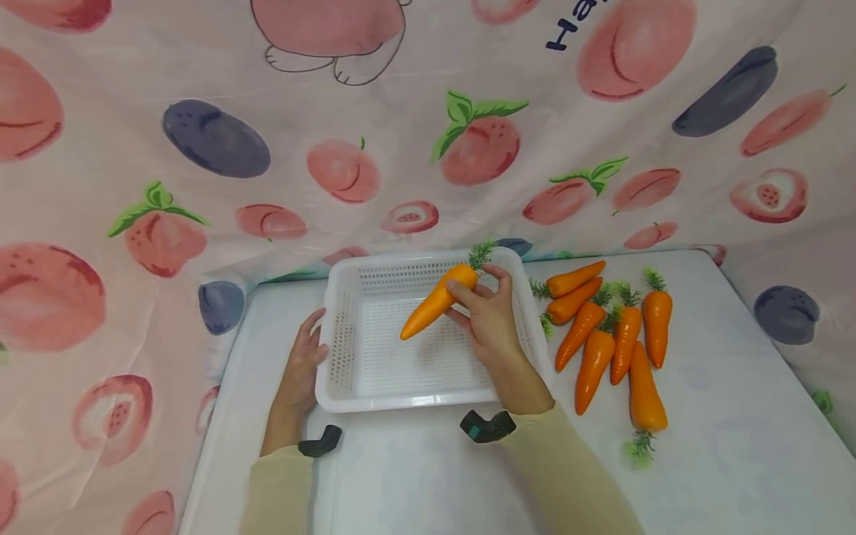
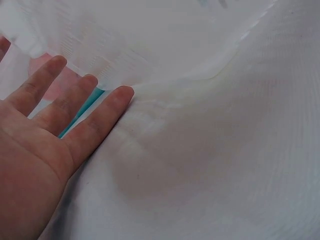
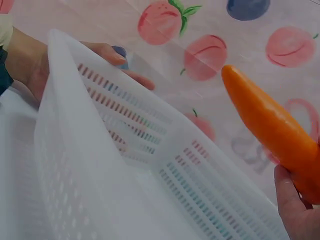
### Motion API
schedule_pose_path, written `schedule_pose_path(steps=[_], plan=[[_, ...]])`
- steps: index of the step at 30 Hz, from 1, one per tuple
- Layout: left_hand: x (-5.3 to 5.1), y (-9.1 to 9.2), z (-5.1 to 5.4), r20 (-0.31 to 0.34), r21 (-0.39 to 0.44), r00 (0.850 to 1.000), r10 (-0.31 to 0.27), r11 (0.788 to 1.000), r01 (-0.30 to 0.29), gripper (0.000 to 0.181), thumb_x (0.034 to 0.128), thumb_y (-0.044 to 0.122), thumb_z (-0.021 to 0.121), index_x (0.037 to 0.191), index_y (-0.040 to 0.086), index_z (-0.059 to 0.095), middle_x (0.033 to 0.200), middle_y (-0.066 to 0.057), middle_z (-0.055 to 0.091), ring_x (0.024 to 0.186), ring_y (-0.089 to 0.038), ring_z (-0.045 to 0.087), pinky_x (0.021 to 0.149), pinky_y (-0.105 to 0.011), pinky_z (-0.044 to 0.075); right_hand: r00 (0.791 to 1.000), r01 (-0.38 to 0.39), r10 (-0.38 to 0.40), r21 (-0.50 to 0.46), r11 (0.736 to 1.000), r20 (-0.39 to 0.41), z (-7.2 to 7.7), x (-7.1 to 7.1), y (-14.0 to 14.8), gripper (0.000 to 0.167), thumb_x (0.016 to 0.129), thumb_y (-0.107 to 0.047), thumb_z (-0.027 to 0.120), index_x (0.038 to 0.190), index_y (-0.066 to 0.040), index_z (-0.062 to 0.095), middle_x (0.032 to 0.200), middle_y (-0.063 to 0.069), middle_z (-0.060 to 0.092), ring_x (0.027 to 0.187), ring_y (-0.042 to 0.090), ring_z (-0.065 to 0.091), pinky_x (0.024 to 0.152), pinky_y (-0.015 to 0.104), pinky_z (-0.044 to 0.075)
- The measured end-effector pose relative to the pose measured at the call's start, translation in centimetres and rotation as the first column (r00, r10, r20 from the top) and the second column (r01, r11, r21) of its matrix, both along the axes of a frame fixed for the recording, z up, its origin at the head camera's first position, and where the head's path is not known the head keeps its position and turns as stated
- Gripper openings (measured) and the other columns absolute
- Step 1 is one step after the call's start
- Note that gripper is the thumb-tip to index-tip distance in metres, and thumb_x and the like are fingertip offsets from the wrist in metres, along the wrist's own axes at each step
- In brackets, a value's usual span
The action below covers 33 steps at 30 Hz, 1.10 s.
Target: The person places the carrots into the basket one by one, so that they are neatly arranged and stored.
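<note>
My right hand [image 1: 491, 316] pinches an orange carrot [image 1: 435, 303] with a green leafy top, holding it slanted over a white plastic basket [image 1: 428, 402]. In the right wrist view the same carrot [image 3: 270, 122] points its tip up and left, above the basket's perforated wall [image 3: 125, 107]. No carrot shows inside the basket. My left hand [image 1: 302, 368] rests against the basket's left side, its fingers along the outer rim. The left wrist view shows the left hand [image 2: 55, 127] with fingers extended, touching the basket's edge.
Several loose carrots [image 1: 594, 364] lie in a group on the white table [image 1: 735, 446], right of the basket. A fruit-printed cloth [image 1: 388, 111] hangs behind the table and along its sides.
</note>
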<state>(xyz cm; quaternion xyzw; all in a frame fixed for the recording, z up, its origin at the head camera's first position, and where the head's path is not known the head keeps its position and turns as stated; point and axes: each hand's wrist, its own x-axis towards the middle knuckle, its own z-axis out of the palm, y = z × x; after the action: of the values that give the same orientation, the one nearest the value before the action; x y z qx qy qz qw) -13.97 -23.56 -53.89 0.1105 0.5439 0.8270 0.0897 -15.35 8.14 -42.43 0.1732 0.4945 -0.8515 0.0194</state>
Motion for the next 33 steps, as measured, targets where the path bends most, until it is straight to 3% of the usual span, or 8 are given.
schedule_pose_path(steps=[5,11,17,26,33], plan=[[0.0,0.3,0.1,-0.012,-0.002,1.000,-0.008,1.000,0.008,0.068,0.0992,0.001,0.049,0.160,0.020,0.026,0.150,-0.007,0.044,0.126,-0.015,0.056,0.095,-0.029,0.056,0.999,0.005,-0.004,-0.027,1.000,0.041,-0.3,-0.3,-1.0,0.080,0.093,-0.009,0.074,0.146,-0.028,0.016,0.131,0.016,0.047,0.113,0.029,0.065,0.089,0.041,0.061],[0.1,0.4,0.3,-0.012,-0.020,1.000,-0.009,1.000,0.009,0.067,0.0987,0.003,0.051,0.159,0.019,0.027,0.151,-0.009,0.043,0.125,-0.015,0.056,0.095,-0.029,0.056,0.996,-0.006,0.006,0.000,1.000,0.090,-1.1,-0.5,-1.8,0.084,0.092,-0.007,0.074,0.148,-0.028,0.015,0.132,0.020,0.044,0.116,0.032,0.064,0.091,0.045,0.060],[0.1,0.5,0.4,0.014,-0.042,1.000,0.003,0.999,-0.003,0.068,0.0986,0.004,0.052,0.160,0.021,0.027,0.153,-0.009,0.040,0.126,-0.015,0.056,0.095,-0.029,0.056,0.988,-0.067,0.058,0.056,0.996,0.145,-1.6,-0.4,-2.2,0.090,0.090,-0.006,0.075,0.151,-0.028,0.012,0.135,0.022,0.039,0.118,0.035,0.063,0.092,0.048,0.059],[0.2,0.4,0.3,0.009,-0.055,1.000,0.018,0.998,-0.018,0.068,0.0989,0.005,0.051,0.160,0.021,0.026,0.153,-0.005,0.042,0.128,-0.015,0.055,0.096,-0.029,0.056,0.973,-0.113,0.105,0.025,0.993,0.208,-2.3,-0.4,-2.3,0.095,0.091,-0.003,0.073,0.155,-0.030,0.008,0.136,0.023,0.039,0.116,0.034,0.063,0.091,0.051,0.059],[0.1,0.1,0.1,-0.010,-0.047,1.000,0.018,0.999,-0.018,0.068,0.0993,0.004,0.050,0.160,0.020,0.026,0.155,-0.010,0.040,0.129,-0.018,0.054,0.096,-0.031,0.056,0.964,-0.136,0.122,0.042,0.990,0.238,-2.5,-0.5,-2.7,0.095,0.092,-0.002,0.072,0.155,-0.032,0.007,0.138,0.023,0.041,0.123,0.037,0.062,0.090,0.053,0.059]])
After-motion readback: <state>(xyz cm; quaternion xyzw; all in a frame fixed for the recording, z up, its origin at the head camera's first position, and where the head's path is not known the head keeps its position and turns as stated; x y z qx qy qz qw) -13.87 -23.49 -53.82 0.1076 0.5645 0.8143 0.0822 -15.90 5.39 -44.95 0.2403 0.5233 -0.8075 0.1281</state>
